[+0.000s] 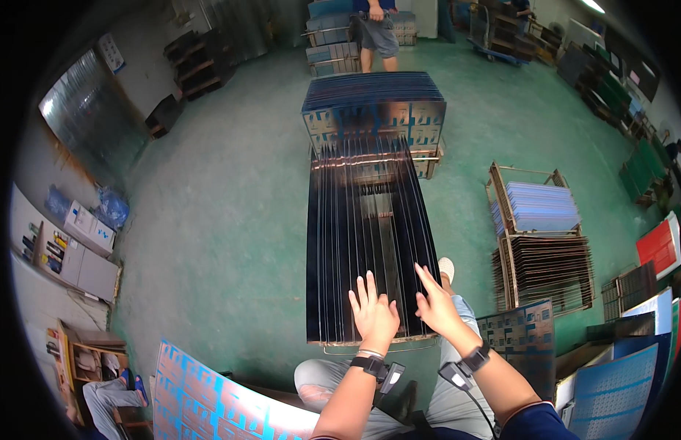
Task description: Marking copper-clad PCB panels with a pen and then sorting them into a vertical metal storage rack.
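Observation:
A long rack of thin dark panels (362, 235) standing on edge stretches away from me across the green floor. My left hand (373, 312) rests on the near top edges of the panels with fingers spread. My right hand (436, 304) lies beside it, fingers spread too, touching the panels at the right side of the stack. Neither hand grips anything. Both wrists carry dark bands with small devices. A second batch of blue patterned panels (373, 110) stands at the far end of the rack.
More racks of panels (542, 242) stand to the right. A blue patterned sheet (208, 400) lies at lower left, another (527, 334) leans at lower right. A person in shorts (377, 33) stands far ahead beside stacked boxes. Shelving lines the left wall.

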A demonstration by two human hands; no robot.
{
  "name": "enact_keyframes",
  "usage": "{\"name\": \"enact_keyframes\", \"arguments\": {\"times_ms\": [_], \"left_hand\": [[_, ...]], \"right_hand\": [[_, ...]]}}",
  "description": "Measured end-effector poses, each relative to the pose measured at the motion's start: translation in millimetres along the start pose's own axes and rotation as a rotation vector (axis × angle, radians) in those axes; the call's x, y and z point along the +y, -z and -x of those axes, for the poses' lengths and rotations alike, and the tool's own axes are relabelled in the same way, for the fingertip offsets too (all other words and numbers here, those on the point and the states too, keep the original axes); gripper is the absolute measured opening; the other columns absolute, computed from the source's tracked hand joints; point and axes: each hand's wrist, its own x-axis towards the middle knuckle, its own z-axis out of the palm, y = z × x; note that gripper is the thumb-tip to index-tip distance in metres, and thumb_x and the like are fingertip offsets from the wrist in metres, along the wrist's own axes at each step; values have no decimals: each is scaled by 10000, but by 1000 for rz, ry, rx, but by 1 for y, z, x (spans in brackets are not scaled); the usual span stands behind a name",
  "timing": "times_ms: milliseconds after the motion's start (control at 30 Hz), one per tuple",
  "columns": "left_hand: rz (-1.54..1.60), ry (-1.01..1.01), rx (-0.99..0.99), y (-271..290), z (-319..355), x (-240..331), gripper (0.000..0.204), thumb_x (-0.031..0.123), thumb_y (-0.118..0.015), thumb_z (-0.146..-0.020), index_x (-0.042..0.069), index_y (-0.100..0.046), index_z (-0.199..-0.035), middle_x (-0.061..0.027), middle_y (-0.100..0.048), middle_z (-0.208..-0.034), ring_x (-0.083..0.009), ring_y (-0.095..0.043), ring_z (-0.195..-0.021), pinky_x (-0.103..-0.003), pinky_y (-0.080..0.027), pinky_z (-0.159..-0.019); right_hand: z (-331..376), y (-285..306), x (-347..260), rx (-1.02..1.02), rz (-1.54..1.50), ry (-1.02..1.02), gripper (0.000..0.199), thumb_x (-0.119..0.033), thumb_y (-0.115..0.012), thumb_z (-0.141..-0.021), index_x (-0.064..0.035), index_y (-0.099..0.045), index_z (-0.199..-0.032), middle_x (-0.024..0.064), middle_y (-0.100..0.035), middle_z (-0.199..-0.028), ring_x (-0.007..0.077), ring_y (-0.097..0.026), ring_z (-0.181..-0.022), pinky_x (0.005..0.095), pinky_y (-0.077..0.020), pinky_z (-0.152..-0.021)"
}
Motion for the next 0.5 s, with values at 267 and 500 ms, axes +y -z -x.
{"name": "enact_keyframes", "arguments": {"times_ms": [267,500], "left_hand": [[92,-57,69,17,-7,-9,182,173,-568,-806,16,-654,-774,-167,-358,-1414,-338,-326,-1307,-476,-239,-1075],[723,148,-75,278,7,6,241,228,-548,-889,-6,-603,-871,-65,-613,-761,-155,-596,-654,-273,-459,-549]], "right_hand": [[99,50,9,-59,-196,-254,542,8,-479,-848,-118,-375,-1366,268,-525,-1200,235,-673,-645,317,-527,-626],[121,73,17,7,-207,-249,496,-19,-492,-859,-107,-410,-1340,233,-596,-1125,222,-687,-704,295,-525,-647]]}}
